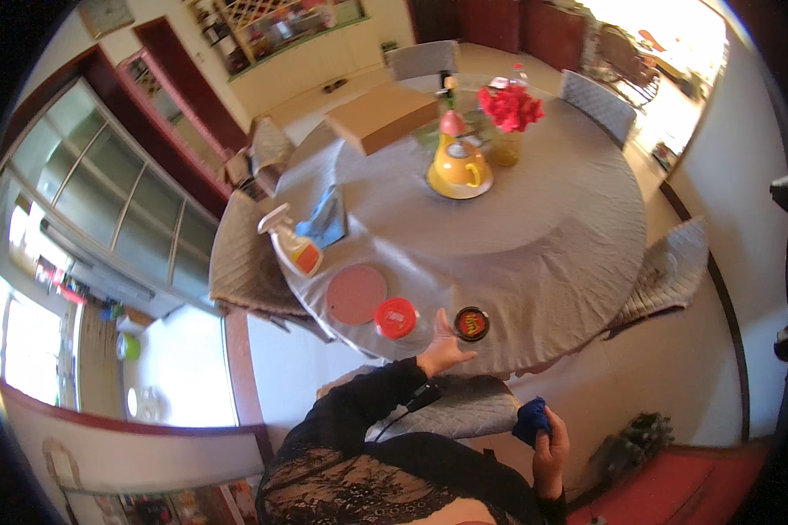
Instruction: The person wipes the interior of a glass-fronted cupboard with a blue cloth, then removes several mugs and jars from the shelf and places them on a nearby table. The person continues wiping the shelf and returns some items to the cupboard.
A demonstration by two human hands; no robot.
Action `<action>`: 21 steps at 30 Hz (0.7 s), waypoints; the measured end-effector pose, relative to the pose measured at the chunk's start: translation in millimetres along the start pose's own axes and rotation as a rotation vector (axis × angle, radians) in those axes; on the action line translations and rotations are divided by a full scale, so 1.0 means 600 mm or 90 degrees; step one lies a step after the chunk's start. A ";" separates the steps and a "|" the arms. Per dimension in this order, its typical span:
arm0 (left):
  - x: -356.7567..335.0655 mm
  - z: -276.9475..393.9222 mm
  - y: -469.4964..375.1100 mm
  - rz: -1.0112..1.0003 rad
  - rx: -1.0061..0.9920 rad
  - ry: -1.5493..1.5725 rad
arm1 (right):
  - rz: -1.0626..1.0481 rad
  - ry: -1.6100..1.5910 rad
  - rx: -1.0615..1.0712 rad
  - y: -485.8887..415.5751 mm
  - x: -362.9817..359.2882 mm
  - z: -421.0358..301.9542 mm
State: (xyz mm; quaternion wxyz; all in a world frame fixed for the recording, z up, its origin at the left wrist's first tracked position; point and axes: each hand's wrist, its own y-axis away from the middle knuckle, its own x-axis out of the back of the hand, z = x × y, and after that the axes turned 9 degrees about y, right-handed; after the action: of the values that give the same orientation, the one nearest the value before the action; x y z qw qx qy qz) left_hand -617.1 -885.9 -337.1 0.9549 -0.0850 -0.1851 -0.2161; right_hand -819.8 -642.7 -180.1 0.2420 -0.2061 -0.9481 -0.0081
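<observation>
My left hand (444, 348) is at the near edge of the round table, its fingers apart around nothing. Just to its right stands a jar with a dark lid (472, 323) that bears writing. On its left is a jar with a red lid (396, 318), close beside a round pinkish mat (357, 294). My right hand (550, 446) is low on the right, off the table, and grips a bunched dark blue cloth (532, 421). A white spray bottle (291, 241) and a light blue cloth (325, 219) lie near the table's left edge.
A grey cloth covers the table (551, 203). Farther back are a yellow teapot (458, 167) on a saucer, red flowers (511, 108) in a vase and a cardboard box (382, 117). Padded chairs (663, 275) surround the table, one (459, 407) directly before me.
</observation>
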 end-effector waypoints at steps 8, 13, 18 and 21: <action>0.231 0.219 0.185 -0.326 0.000 0.126 | -0.161 0.053 0.127 -0.055 -0.066 -0.077; 0.369 0.283 0.429 0.040 0.077 0.193 | -0.367 -0.027 0.314 -0.071 -0.205 -0.187; 0.431 0.290 0.752 0.453 0.114 0.282 | -0.676 -0.121 0.471 0.041 -0.400 -0.328; 0.447 0.273 0.932 0.751 0.240 0.262 | -0.801 -0.154 0.590 0.174 -0.514 -0.394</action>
State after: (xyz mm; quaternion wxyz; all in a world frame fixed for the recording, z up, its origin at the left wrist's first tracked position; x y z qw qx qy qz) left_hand -195.7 -449.7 -128.2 0.9276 0.0402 0.0448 0.3687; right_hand -424.9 -693.8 -122.7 0.1482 0.4914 -0.8132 0.2744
